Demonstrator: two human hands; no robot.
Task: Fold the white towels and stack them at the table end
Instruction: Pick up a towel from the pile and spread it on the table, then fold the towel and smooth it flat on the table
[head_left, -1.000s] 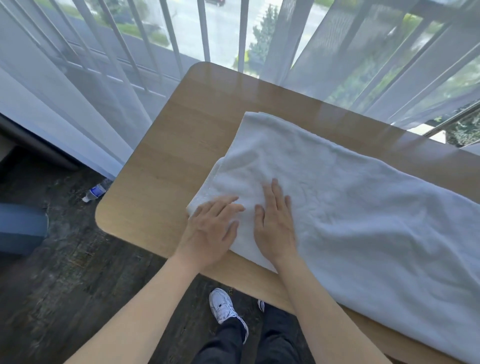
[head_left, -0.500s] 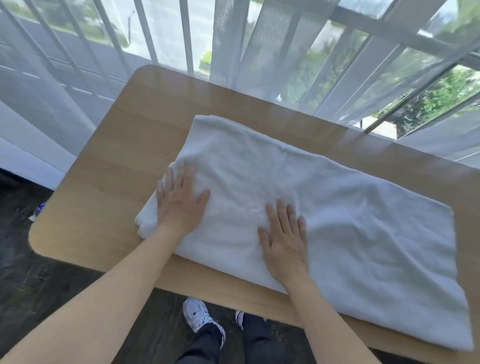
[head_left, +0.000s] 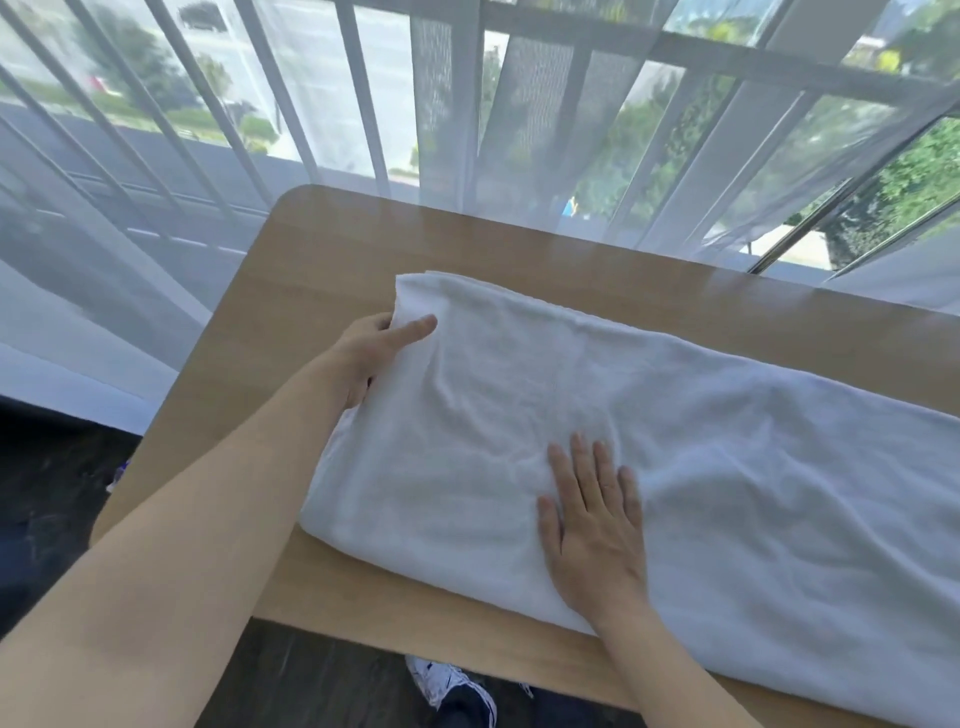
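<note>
A long white towel (head_left: 675, 426), folded lengthwise, lies across the wooden table (head_left: 322, 260) and runs off the right side of the view. My left hand (head_left: 371, 353) grips the towel's left edge near its far corner, thumb on top and fingers tucked under the cloth. My right hand (head_left: 592, 509) lies flat on the towel near the front edge, fingers straight and spread, pressing it down.
Sheer white curtains (head_left: 156, 234) and a balcony railing (head_left: 519, 104) stand just behind the table's far edge. The table's rounded left end is bare wood. Dark floor (head_left: 52, 519) lies to the left, and my shoes (head_left: 447, 686) show below the front edge.
My left hand has moved from lying flat on the towel's near left part up to its far left edge and taken hold of it. My right hand stays flat on the towel.
</note>
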